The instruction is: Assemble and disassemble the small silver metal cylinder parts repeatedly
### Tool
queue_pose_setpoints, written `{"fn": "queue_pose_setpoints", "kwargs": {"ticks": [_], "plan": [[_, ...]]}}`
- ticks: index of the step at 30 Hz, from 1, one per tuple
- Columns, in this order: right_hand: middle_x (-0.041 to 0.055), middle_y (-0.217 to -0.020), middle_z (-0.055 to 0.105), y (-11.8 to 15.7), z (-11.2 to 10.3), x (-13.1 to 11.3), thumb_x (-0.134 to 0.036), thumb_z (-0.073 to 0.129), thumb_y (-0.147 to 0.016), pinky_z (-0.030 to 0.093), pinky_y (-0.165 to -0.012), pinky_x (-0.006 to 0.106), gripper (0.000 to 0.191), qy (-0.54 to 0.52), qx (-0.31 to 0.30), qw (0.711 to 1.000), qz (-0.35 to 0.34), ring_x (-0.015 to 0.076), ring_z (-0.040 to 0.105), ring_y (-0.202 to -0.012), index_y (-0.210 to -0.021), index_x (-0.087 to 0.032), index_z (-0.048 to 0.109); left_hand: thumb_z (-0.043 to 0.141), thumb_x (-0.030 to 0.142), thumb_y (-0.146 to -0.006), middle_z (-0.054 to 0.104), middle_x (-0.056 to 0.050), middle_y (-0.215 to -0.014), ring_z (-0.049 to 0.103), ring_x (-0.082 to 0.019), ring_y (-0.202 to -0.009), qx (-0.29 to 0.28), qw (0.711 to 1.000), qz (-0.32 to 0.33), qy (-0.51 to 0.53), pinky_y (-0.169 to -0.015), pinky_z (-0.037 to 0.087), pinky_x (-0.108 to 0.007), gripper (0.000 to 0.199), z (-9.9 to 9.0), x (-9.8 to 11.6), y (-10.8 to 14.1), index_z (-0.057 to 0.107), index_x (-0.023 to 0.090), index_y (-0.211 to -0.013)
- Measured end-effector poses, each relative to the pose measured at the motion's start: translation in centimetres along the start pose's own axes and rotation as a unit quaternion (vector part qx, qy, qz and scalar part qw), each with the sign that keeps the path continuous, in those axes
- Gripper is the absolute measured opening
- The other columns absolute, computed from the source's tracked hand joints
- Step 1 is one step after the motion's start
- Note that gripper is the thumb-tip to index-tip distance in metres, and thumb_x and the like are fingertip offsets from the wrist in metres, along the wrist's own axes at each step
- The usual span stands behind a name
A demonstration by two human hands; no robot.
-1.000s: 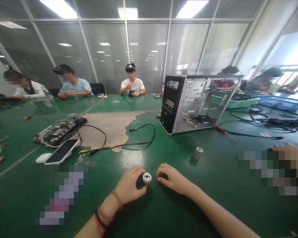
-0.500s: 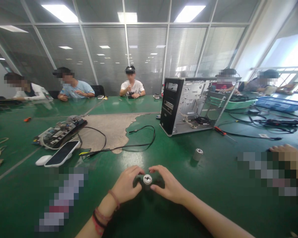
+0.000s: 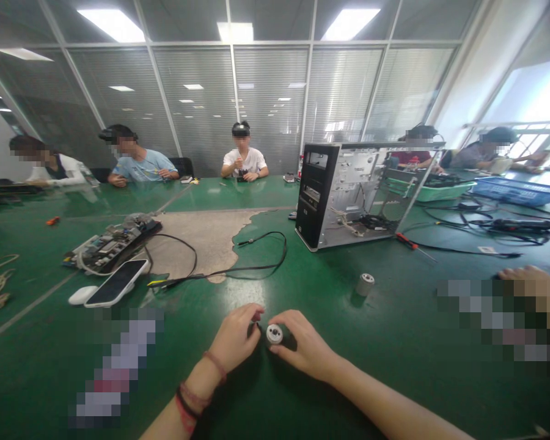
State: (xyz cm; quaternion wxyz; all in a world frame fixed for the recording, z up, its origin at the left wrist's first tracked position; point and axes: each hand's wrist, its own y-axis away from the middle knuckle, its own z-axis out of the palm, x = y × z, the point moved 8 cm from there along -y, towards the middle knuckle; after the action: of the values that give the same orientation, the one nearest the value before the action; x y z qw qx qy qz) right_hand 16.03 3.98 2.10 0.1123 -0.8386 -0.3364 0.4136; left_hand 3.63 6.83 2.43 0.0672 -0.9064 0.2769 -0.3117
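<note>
In front of me a small metal cylinder (image 3: 274,333), motor-like, shows a pale round end with dark holes facing up. My right hand (image 3: 309,345) holds it from the right, forefinger at its far side and thumb at its near side. Just left of it is my left hand (image 3: 237,333), apart from the cylinder, its fingers curled and the thumb drawn close to the forefinger. A small dark bit shows between those fingertips, too small to name. A second similar cylinder (image 3: 365,285) stands upright farther off to the right.
An opened computer case (image 3: 343,198) stands beyond the second cylinder, with a screwdriver (image 3: 410,242) by it. At left lie a phone (image 3: 117,284), a circuit assembly (image 3: 112,244) and a black cable (image 3: 256,269). Blue (image 3: 520,192) and green baskets are back right. Another person's hand (image 3: 527,273) rests at right.
My right hand has closed in on the cylinder, which has tilted slightly and shifted a little right. My left hand has drawn back left from it, its thumb and forefinger closer together.
</note>
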Motion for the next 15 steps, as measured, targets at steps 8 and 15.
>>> {"fn": "queue_pose_setpoints", "kwargs": {"ticks": [8,15], "plan": [[0.0084,-0.103,0.061,0.1,-7.8,1.4,-0.03,0.058,-0.082,0.046,-0.086,0.037,0.029,0.062,0.166,0.984,0.03,0.0233,0.057,-0.098,-0.109,-0.022,0.051,0.046,0.009,-0.077,0.064,-0.002,-0.087,0.061,-0.019,-0.085,0.003,1.0,0.012,0.003,-0.082,0.047,-0.033,0.032,-0.5,0.6,-0.2,0.052,0.02,-0.106],[0.0069,-0.102,0.063,6.6,-19.2,4.1,-0.047,0.058,-0.079,0.047,-0.08,0.037,0.038,0.163,0.345,0.904,0.195,0.0235,0.061,-0.09,-0.106,-0.021,0.054,0.044,0.008,-0.076,0.064,-0.002,-0.084,0.062,-0.019,-0.082,0.017,1.0,0.017,0.004,-0.081,0.048,-0.033,0.03,-0.6,0.4,-0.1,0.054,0.02,-0.103]]}}
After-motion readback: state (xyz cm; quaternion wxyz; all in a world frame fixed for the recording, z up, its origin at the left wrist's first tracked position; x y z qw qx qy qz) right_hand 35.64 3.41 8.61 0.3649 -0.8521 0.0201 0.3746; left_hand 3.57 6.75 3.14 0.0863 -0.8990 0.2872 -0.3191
